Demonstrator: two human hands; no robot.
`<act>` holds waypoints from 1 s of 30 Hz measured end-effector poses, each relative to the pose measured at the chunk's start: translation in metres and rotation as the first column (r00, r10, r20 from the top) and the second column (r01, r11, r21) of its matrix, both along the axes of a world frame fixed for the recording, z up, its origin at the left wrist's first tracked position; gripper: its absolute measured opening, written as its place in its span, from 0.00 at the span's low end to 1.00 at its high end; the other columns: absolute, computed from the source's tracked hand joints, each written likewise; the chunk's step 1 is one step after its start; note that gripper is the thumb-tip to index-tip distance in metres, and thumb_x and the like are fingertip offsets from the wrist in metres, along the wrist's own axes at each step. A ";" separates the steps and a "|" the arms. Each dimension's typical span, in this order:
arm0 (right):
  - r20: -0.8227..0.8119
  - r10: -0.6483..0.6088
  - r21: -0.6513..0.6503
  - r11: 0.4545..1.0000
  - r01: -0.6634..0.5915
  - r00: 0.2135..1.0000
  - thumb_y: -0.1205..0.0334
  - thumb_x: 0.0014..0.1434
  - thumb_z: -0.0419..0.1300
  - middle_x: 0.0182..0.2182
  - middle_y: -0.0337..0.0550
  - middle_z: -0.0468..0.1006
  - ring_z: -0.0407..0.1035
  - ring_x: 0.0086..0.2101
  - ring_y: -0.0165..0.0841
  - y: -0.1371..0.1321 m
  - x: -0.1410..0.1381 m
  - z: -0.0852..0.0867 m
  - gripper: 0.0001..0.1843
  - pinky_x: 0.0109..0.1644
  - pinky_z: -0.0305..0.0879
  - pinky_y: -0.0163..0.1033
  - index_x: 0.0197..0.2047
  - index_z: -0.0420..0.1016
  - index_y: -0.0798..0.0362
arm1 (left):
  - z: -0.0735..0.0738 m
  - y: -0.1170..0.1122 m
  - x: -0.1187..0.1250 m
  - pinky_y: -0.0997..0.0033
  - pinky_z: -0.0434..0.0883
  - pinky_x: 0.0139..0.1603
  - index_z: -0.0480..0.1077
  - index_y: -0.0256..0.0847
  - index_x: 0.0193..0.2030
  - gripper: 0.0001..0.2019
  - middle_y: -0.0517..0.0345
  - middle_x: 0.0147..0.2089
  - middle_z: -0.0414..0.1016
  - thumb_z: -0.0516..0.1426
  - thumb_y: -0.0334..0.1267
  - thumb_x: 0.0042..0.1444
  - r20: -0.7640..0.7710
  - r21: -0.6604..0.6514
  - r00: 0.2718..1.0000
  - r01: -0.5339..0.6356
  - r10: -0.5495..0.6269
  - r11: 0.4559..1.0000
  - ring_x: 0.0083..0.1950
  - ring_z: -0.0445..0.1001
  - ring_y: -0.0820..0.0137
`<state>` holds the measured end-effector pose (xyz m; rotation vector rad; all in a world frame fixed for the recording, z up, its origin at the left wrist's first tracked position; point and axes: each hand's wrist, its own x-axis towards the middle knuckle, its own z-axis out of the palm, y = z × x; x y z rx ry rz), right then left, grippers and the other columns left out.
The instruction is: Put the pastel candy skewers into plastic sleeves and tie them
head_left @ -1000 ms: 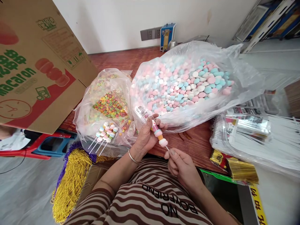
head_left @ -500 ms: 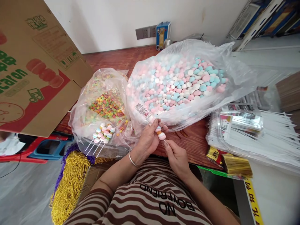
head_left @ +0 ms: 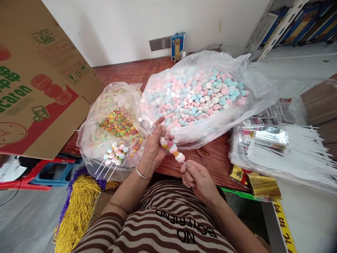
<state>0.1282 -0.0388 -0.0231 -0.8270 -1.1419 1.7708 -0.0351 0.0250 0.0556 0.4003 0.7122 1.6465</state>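
My left hand grips a small printed plastic bag, its flat end sticking out past my fingers to the upper left. The bag's other end covers the top of a candy skewer, whose white, orange and pink pieces show below my fingers. My right hand pinches the thin stick under the lowest white candy. Several finished-looking candy skewers lie on the clear bag of colourful cereal rings to the left. Behind my hands spreads a big plastic bag of pastel candies.
A tall cardboard box stands on the left. To the right lie white sticks in plastic and gold twist ties. Gold bead strands hang at the table's front left. A small blue device sits by the wall.
My left hand has shifted left and loosened, with its index finger lifted. More of the printed bag shows over the skewer's top. My right hand keeps its pinch on the stick.
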 end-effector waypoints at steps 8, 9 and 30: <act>0.294 -0.713 0.954 0.261 -0.149 0.637 0.70 0.66 0.62 0.19 0.34 0.69 0.59 0.21 0.28 0.005 0.018 0.009 0.03 0.30 0.52 0.41 0.41 0.78 0.55 | -0.003 0.008 0.017 0.82 0.66 0.24 0.72 0.35 0.40 0.11 0.71 0.24 0.55 0.67 0.39 0.59 0.150 -0.301 0.987 0.107 -0.064 0.948 0.20 0.60 0.83; 0.307 -0.703 0.946 0.300 -0.125 0.641 0.69 0.66 0.62 0.19 0.35 0.70 0.59 0.21 0.28 0.006 0.019 0.009 0.03 0.30 0.52 0.41 0.41 0.78 0.55 | -0.004 0.007 0.020 0.82 0.65 0.23 0.72 0.35 0.41 0.11 0.71 0.24 0.56 0.67 0.40 0.59 0.138 -0.301 0.988 0.104 -0.065 0.948 0.20 0.61 0.82; 0.304 -0.294 0.419 0.895 0.150 0.906 0.56 0.70 0.58 0.19 0.32 0.66 0.56 0.19 0.26 0.002 0.013 0.004 0.11 0.25 0.54 0.34 0.36 0.74 0.53 | -0.016 0.006 0.014 0.70 0.75 0.35 0.68 0.38 0.29 0.23 0.64 0.21 0.65 0.63 0.58 0.58 0.074 -0.301 0.958 0.286 -0.277 0.910 0.24 0.69 0.75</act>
